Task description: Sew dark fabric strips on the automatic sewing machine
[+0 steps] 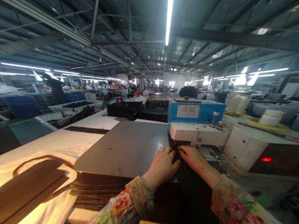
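Note:
A long black sheet of material hangs down from the machine's working edge toward my body. My left hand rests at the right side of a grey metal plate, its fingers bent over the black sheet's edge. Close beside it, my right hand pinches the same edge, thumb and fingers together. Both sets of fingertips are just in front of the white machine head. The spot under the head is partly hidden by my hands.
A blue box tops the machine, with a glass jar to its right. Stacks of black sheets stand behind the plate. Brown layered pieces lie below it, and more brown pieces at left. A person stands far left.

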### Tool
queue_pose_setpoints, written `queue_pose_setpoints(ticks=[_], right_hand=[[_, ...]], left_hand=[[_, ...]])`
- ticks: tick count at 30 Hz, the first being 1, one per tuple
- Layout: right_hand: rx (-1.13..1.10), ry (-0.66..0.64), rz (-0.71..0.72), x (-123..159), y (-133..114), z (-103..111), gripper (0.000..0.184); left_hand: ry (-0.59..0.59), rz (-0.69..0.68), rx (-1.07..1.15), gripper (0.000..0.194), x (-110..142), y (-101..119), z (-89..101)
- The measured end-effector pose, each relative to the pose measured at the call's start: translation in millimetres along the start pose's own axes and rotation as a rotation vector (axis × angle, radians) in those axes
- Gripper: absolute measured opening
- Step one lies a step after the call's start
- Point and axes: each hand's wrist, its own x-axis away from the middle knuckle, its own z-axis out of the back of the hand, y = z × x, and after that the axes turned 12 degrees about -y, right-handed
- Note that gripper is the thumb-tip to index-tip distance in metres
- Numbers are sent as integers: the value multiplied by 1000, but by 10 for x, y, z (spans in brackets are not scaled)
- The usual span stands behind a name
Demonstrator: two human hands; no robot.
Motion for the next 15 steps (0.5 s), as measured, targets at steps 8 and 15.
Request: queue_pose_setpoints(ticks=[8,15], right_hand=[[19,8,-11,6,-20,5,28],[22,5,-10,26,-33,10,29]], left_hand=[[-14,-36,13,33,7,-4,14],[-7,-42,17,32,0,-9,-8]])
